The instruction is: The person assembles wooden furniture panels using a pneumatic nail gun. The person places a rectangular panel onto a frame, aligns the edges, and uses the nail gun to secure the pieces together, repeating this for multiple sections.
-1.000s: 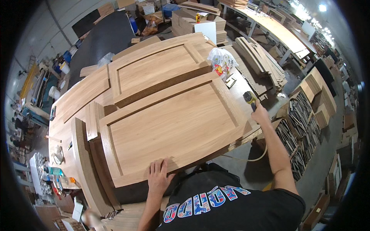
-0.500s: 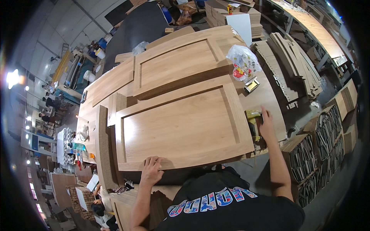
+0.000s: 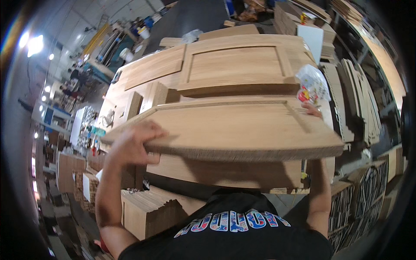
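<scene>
A light wood-grain door panel (image 3: 225, 125) with a raised frame is lifted off the work table, its near edge higher than its far one. My left hand (image 3: 138, 141) grips the near left edge, thumb below and fingers on top, slightly blurred. Around the right side, my right hand (image 3: 312, 109) holds the same panel; its wrist and part of the forearm are hidden behind the board. Beneath lies another flat wooden board (image 3: 225, 171), shaded by the raised one. A small yellow-green bit, perhaps of the power tool, shows by its right end; the rest is hidden.
Behind lies a second framed panel (image 3: 236, 63), with a flat board (image 3: 151, 69) to its left. Wooden blocks (image 3: 154, 96) stand near the panel's left side. A plastic bag (image 3: 313, 82) sits at the right. Stacked strips (image 3: 357, 99) and full bins (image 3: 359, 195) stand beyond.
The door panel has come up off the table and tilted. My right hand has left the green power tool and taken the panel's right side. My left hand has risen with the near edge.
</scene>
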A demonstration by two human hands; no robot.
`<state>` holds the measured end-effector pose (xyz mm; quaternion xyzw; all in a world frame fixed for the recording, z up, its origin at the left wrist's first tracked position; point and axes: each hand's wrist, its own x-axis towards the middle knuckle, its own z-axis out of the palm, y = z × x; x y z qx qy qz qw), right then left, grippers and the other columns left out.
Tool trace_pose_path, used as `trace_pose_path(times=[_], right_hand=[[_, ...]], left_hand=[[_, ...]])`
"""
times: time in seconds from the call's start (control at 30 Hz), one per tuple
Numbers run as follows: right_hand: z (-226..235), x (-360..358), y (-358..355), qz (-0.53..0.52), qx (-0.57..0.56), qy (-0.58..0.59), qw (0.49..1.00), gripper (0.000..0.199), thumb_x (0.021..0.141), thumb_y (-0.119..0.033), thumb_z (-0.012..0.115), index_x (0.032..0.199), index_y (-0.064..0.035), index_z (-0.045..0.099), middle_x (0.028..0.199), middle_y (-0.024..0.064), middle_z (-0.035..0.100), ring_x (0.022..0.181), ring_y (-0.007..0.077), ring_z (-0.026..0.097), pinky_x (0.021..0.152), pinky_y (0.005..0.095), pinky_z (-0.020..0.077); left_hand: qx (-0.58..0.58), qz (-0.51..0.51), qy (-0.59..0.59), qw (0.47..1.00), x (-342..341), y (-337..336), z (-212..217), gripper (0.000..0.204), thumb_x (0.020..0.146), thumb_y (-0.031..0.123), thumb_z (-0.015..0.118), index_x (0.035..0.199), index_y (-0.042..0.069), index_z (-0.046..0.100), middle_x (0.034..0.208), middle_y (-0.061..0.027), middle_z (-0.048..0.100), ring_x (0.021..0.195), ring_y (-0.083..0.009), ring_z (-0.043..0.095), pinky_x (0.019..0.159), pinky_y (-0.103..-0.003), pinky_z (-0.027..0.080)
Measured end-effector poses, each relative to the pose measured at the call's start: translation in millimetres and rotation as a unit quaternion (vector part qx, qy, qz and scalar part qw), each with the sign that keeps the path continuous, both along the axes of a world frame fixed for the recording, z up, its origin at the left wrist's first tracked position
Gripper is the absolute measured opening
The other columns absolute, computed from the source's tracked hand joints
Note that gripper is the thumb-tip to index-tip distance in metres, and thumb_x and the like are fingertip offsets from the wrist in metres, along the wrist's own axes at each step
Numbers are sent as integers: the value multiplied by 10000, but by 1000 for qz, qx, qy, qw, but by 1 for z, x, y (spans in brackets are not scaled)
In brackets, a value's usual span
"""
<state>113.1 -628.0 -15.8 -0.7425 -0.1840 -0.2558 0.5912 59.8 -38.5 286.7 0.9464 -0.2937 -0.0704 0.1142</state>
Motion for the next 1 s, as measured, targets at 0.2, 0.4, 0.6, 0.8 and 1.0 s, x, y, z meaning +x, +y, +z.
trace_pose_path(times=[0.2, 0.4, 0.6, 0.8, 1.0], right_hand=[[-46, 65, -7, -163, 212, 34, 963, 859, 983, -673, 832, 1497, -20, 620, 1417, 109, 669, 1304, 255, 624, 1116, 460, 528], [-54, 92, -32, -46, 257, 23, 965, 863, 1105, -589, 708, 1673, 9, 455, 1648, 178, 564, 1523, 303, 557, 1277, 500, 446], [-41, 102, -38, -81, 294, 28, 952, 698, 1159, -556, 644, 1610, -40, 510, 1463, 68, 636, 1363, 199, 599, 1183, 419, 469], [12, 111, -12, -51, 203, 58, 976, 716, 1156, -595, 628, 1591, -32, 549, 1539, 93, 630, 1423, 211, 590, 1220, 434, 457], [5, 123, -26, -109, 138, 97, 980, 845, 1162, -669, 547, 1703, -25, 461, 1683, 144, 544, 1508, 275, 543, 1269, 456, 421]], left_hand=[[-116, 2, -49, 992, 74, 5, 48, 552, 780, 167, 894, 1329, 119, 859, 823, -108, 793, 678, -216, 732, 689, -311, 551], [-181, -89, -313, 928, 101, 23, 12, 457, 845, 176, 958, 1295, 192, 883, 1194, -80, 858, 1032, -257, 835, 900, -371, 677], [-111, -15, -532, 840, 120, 54, -11, 355, 833, 232, 969, 1176, 181, 892, 1396, -81, 802, 1284, -301, 757, 1130, -447, 589], [-449, 300, -495, 681, 165, 194, -151, 1253, 806, 393, 1058, 1743, 19, 315, 1725, -191, 402, 1560, -324, 471, 1243, -467, 500], [-649, 307, -118, 686, 212, 235, -287, 662, 1005, 376, 920, 1520, 67, 639, 1433, -54, 721, 1274, -167, 683, 1090, -367, 564]])
